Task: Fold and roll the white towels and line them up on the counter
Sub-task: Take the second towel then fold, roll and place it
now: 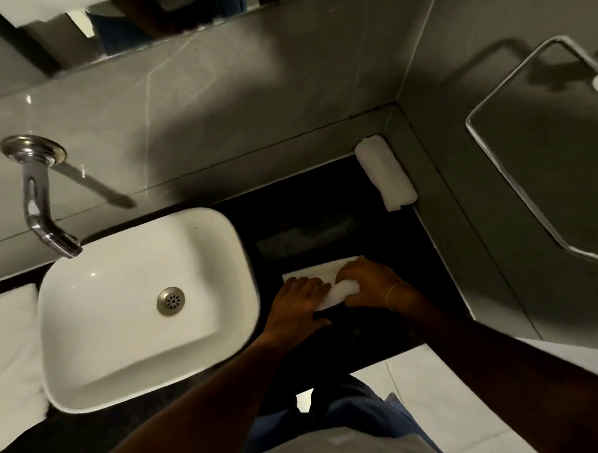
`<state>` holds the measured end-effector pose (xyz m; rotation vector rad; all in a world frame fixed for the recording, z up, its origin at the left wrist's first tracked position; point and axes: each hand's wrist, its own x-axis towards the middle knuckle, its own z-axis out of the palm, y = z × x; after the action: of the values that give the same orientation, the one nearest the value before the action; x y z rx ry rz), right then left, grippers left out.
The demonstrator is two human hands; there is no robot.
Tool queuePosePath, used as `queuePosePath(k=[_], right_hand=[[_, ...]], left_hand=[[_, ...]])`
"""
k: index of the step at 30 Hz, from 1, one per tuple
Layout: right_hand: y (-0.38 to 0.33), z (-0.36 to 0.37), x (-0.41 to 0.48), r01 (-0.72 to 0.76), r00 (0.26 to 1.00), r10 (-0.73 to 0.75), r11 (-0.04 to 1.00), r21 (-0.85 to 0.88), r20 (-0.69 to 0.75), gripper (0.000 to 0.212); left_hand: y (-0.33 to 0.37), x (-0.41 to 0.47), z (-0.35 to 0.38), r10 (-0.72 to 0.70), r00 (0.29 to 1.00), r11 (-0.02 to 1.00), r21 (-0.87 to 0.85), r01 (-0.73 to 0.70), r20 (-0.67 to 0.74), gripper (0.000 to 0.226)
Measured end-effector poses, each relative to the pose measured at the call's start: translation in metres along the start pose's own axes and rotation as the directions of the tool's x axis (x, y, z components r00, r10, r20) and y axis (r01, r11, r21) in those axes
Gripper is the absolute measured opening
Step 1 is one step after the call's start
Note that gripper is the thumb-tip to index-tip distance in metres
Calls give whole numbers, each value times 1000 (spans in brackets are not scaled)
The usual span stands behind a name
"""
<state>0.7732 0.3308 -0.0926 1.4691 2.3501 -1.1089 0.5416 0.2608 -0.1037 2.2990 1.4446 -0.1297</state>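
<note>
Both bare forearms reach forward from the bottom of the head view, over blue trousers [350,416] and a pale tiled floor [446,408], to a black counter [307,219]. On that counter, just right of the basin, lies a partly rolled white towel [322,275], its flat unrolled part stretching away to the left and back, its rolled end nearest the right wrist.

The left hand [299,303] rests palm down with fingers fairly spread and flat, pressing on the near left part of the towel; its thumb points toward the counter's front edge. The right hand [368,285], with a thin bangle [391,296] at the wrist, is curled around the rolled end, fingers bent over the top of the roll and thumb beneath or beside it, so it grips the roll.

A finished rolled white towel [386,173] lies at the far right corner of the counter, against the side wall and well apart from the hands.

Left of the hands sits a white rectangular basin [90,355] with a metal drain [170,301], and a chrome wall spout [38,203] hangs over its back edge. Another white folded cloth [11,348] lies left of the basin. A chrome towel rail [515,179] is fixed to the right wall, and a mirror [110,25] runs along the top.
</note>
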Motion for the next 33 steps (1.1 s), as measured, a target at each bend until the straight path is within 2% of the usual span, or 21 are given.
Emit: queuePosePath(k=[3,4,7,10,11,13,14,17,19,22,25,28,33], right_hand=[[-8,-2,6,10,1000,-10,999,-36,9,41],[-9,-1,8,-8,1000,8,999,-45,-12,41],[-8,1,14,-35,991,21,994,-104,-134,47],[-10,9,17,16,951,-47,995,-103,-304,53],[-12,13,18,49,944,-85,992,-120,-319,52],[-13,22,19,141,941,-197,968,-209,-276,52],[-11,25,18,179,947,-237,950,-255,-217,59],[-3,30,18,195,975,-219,920,-340,-32,83],[-8,35,21,192,980,-199,916,-351,18,75],[-20,46,19,222,969,-245,895,-387,-12,63],[-22,56,12,194,959,-254,914,-356,-128,59],[-26,55,10,138,963,-201,940,-313,-179,65],[-16,60,9,171,967,-210,954,-244,-144,75]], left_hand=[[4,6,-1,-49,999,999,-7,49,13,51],[5,9,-5,-71,997,995,-67,72,16,47],[-1,24,-12,-148,989,970,-193,151,26,49],[-14,31,-12,-254,967,936,-247,252,25,56],[-17,33,-10,-266,964,930,-259,262,20,61],[-23,36,-8,-288,956,928,-233,292,53,64],[-26,38,-7,-305,949,926,-208,316,84,58],[-31,41,-2,-298,944,934,-163,319,140,48],[-32,39,0,-303,944,938,-133,320,135,56],[-25,26,3,-299,954,952,-76,298,0,54],[-12,8,10,-177,980,981,-103,167,-93,48],[-13,-5,14,-110,991,981,-169,96,-75,66],[-18,9,2,-126,990,967,-216,135,56,60]])
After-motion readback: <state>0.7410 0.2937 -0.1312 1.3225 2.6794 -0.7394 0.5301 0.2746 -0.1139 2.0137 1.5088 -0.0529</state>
